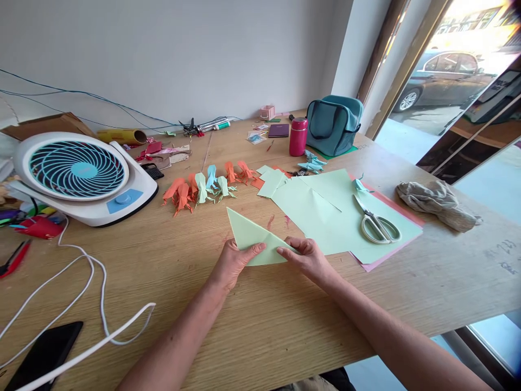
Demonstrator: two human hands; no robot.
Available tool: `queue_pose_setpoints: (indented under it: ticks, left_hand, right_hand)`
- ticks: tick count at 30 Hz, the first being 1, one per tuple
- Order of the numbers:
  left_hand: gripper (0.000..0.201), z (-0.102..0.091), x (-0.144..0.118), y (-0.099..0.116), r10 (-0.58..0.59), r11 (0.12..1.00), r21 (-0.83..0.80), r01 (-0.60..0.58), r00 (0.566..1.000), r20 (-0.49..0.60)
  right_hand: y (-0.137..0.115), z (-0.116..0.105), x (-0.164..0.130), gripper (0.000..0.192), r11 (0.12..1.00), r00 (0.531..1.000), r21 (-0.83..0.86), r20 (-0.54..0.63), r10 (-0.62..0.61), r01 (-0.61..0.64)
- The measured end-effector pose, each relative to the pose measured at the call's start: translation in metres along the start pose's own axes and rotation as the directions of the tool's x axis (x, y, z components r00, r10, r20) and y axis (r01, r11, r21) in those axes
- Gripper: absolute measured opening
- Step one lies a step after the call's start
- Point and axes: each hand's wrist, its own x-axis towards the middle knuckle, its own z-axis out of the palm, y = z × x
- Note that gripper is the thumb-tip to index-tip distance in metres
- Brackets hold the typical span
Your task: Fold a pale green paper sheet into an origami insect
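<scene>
A pale green sheet of paper [250, 231], folded into a triangle, is held up just over the table between both hands. My left hand [233, 262] grips its left side, thumb lying across the front face. At the right corner my right hand [306, 257] pinches the paper between thumb and bent fingers. Behind the sheet stand several folded paper figures in orange, pale green and blue [202, 188]. To the right, large pale green sheets [325, 217] lie over pink ones, with scissors [377, 227] resting closed on top.
A white fan [83, 171] stands at the left, its white cable [87, 258] looping toward a black phone [44, 353]. At the back are a pink flask [298, 137] and a teal bag [336, 126]. A crumpled grey cloth [437, 203] lies at the right.
</scene>
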Motion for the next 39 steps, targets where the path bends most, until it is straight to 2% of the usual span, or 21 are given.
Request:
queue_pose_setpoints:
  ticks: [6,12,18,24,28,32,36,39]
  left_hand:
    - [0.035,-0.001,-0.008,-0.003,0.017,0.994,0.106,-0.017,1.0,-0.006]
    - [0.033,-0.003,-0.014,-0.005,0.038,0.977,0.208,-0.037,0.999,-0.003]
    - [0.031,0.0,-0.014,-0.013,0.054,0.939,0.34,-0.054,0.998,0.009]
    - [0.04,0.001,-0.017,-0.013,-0.032,0.961,0.275,0.019,0.999,0.043]
    - [0.044,0.002,-0.017,-0.014,-0.024,0.964,0.264,0.022,1.0,0.002]
    - [0.047,0.003,-0.017,-0.015,-0.022,0.981,0.192,0.029,0.999,-0.037]
    - [0.049,0.003,-0.018,-0.016,-0.037,0.995,0.087,0.04,0.999,-0.035]
    - [0.049,0.0,-0.017,-0.017,-0.056,0.996,0.075,0.057,0.998,-0.016]
  right_hand:
    - [0.003,0.0,0.001,0.036,0.998,0.999,0.047,0.014,-0.032,0.032]
    - [-0.004,0.002,-0.002,0.04,0.999,0.998,0.01,0.055,-0.044,0.043]
    - [-0.012,0.003,-0.003,0.047,0.996,0.998,-0.082,0.045,-0.043,0.046]
    - [-0.011,0.001,-0.004,0.046,0.995,0.999,-0.101,0.038,-0.022,0.026]
    - [-0.006,0.001,-0.002,0.047,0.99,0.999,-0.133,0.005,-0.047,0.047]
    - [0.0,-0.002,0.002,0.045,0.994,1.0,-0.109,0.022,-0.014,0.017]
    - [0.007,-0.007,0.005,0.046,0.996,0.999,-0.085,0.044,-0.007,0.011]
    - [0.01,-0.009,0.007,0.048,0.995,0.998,-0.095,0.058,-0.01,0.015]
